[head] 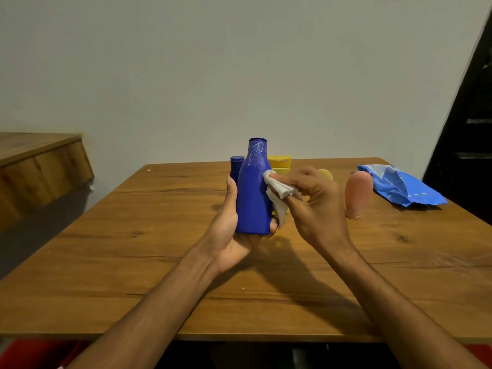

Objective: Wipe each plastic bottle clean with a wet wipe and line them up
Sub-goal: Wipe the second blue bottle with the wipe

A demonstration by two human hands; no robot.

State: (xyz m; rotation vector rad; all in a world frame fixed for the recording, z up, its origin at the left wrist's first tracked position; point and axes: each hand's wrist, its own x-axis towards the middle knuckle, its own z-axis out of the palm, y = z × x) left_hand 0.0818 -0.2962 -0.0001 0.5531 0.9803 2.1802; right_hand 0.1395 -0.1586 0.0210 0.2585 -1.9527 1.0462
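Observation:
My left hand [231, 230] holds a large blue plastic bottle [252, 193] upright above the wooden table [133, 249], gripping its lower body. White scribble marks show near the bottle's neck. My right hand [314, 201] pinches a crumpled white wet wipe [279, 194] against the bottle's right side. Behind stand a smaller blue bottle [236, 166], partly hidden, a yellow bottle [279, 163], a pale yellow bottle [326, 174] mostly hidden by my right hand, and a pink bottle [358, 194] standing cap-down to the right.
A blue wet-wipe pack [399, 186] lies at the table's right rear. A wooden shelf or counter [40, 161] juts out at left. A dark door frame [468, 115] stands at far right. The wall is close behind the table.

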